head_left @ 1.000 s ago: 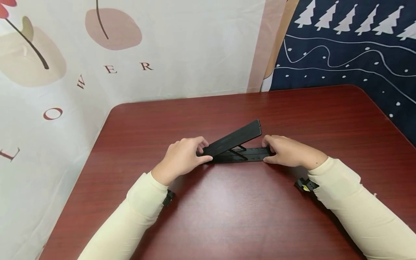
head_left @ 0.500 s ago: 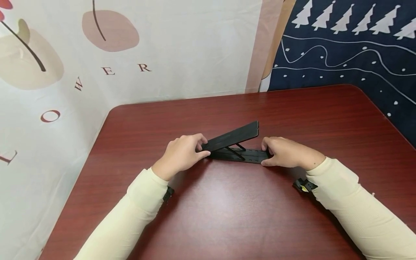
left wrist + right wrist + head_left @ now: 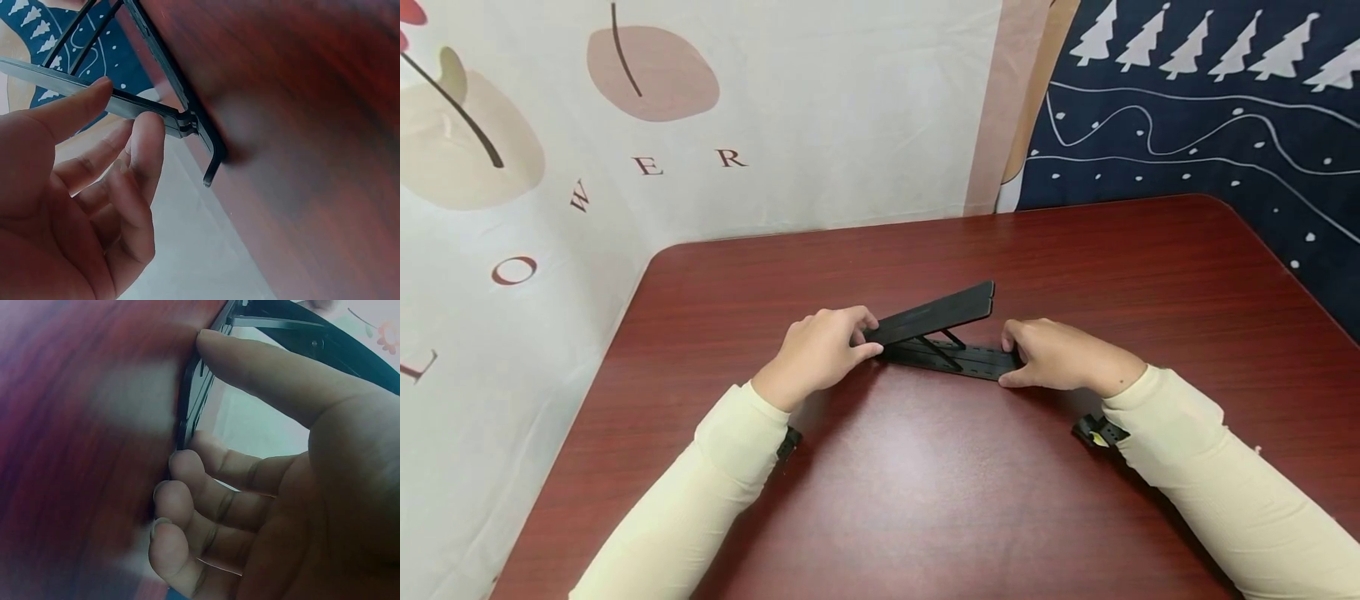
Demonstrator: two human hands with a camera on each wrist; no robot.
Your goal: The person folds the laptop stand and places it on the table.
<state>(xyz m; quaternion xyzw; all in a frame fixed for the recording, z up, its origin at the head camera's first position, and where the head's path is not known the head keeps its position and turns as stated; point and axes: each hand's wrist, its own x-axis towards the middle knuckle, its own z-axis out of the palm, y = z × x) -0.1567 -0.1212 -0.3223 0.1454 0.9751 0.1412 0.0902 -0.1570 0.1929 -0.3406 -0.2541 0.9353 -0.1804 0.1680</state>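
Centrally in the frame, you have a black folding stand (image 3: 928, 321) on the reddish-brown table (image 3: 880, 500), its upper panel (image 3: 951, 311) tilted up toward the right and propped above the base (image 3: 988, 361) by 2 thin struts (image 3: 940, 353). Your left hand (image 3: 823, 354) pinches the hinged end, thumb nearest you and fingers across; your right hand (image 3: 1071, 355) grips the base's free end between thumb and fingers. Behind, you face lettered white cloth (image 3: 835, 117) at upper left and navy cloth (image 3: 1210, 137) with 6 pale trees (image 3: 1189, 48) at upper right.
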